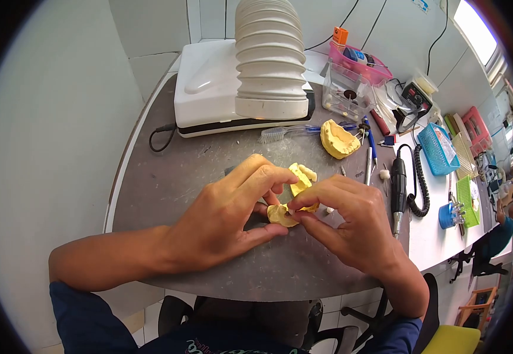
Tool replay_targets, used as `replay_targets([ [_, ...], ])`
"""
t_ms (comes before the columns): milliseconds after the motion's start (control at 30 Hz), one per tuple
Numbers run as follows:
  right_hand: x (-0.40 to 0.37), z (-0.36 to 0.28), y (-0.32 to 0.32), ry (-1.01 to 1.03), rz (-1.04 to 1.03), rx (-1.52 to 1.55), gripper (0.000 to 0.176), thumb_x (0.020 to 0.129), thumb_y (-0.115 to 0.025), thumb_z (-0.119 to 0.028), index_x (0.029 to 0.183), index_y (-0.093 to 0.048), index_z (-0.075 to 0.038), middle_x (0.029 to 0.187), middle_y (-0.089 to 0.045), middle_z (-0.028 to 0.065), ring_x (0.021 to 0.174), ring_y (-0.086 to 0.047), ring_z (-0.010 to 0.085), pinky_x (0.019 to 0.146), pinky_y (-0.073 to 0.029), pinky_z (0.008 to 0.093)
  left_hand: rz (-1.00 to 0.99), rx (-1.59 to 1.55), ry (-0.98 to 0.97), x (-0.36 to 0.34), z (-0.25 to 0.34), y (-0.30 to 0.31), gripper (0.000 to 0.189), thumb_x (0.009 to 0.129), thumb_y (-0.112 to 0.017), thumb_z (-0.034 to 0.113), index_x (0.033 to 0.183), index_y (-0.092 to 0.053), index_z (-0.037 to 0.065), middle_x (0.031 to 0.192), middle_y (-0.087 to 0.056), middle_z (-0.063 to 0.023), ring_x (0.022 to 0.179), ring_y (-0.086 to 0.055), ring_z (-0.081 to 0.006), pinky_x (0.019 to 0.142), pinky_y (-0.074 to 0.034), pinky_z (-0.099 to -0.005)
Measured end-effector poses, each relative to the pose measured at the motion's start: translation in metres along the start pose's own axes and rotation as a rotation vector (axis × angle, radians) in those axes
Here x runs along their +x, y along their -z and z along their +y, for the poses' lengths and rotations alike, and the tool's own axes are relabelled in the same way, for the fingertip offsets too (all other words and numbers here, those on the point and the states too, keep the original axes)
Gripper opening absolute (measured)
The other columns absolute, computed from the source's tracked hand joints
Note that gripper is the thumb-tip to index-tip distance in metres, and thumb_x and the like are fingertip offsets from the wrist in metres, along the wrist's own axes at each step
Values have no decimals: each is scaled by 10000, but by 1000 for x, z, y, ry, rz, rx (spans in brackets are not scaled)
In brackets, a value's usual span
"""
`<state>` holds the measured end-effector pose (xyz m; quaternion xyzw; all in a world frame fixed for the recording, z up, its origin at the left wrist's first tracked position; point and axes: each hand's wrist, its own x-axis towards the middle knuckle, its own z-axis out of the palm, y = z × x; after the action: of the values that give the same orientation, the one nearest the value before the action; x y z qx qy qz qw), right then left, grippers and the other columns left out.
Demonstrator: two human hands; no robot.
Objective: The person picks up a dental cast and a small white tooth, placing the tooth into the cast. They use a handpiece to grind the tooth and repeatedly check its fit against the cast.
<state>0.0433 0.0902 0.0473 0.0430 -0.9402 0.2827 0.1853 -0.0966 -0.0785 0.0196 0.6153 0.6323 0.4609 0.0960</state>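
"While the gray workbench (168,171) is filling most of the view, what is standing on it?"

"A white machine (206,76) is sitting at the back, with its ribbed hose (271,59) rising in front, well apart from the work."

"And the person?"

"Both hands are meeting nearer the front edge, the left hand (227,203) coming in from the left and the right hand (354,215) from the right."

"What is lying to their right?"

"A black handpiece (398,186) is resting beyond the right hand, and a larger yellow cast (339,139) is sitting past the fingers, toward the back."

"Anything closer?"

"A yellow block (299,185) is standing just beyond the grip, with the left forefinger ending right beside it; I'm not telling whether they are touching."

"So where is the smallest one, the yellow plaster piece (278,216)?"

"It's lying between the hands, its longer side apparently running crosswise, from one to the other. Neither hand is nearer: the left fingers and thumb are clamping its left end, while the right thumb and forefinger are pinching its right end. Those fingertips are hiding whatever is between them."
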Motion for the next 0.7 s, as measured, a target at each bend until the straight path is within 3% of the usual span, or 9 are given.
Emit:
replay_targets([
  [133,-1,2,-3,76,25,-25,123,785,-745,-89,891,-685,-73,790,-669,74,749,-650,269,650,-511,385,-11,-16,16,0,1,1,617,737,-832,54,1274,-529,70,1077,-528,-83,951,-617,-163,829,-626,-309],
  [700,-3,2,0,66,33,-85,191,789,-759,-127,950,-689,-51,845,-665,89,790,-643,276,675,-516,385,11,-17,13,1,1,1,608,736,-834,57,1266,-534,64,1092,-534,-85,970,-621,-161,828,-626,-304],
])
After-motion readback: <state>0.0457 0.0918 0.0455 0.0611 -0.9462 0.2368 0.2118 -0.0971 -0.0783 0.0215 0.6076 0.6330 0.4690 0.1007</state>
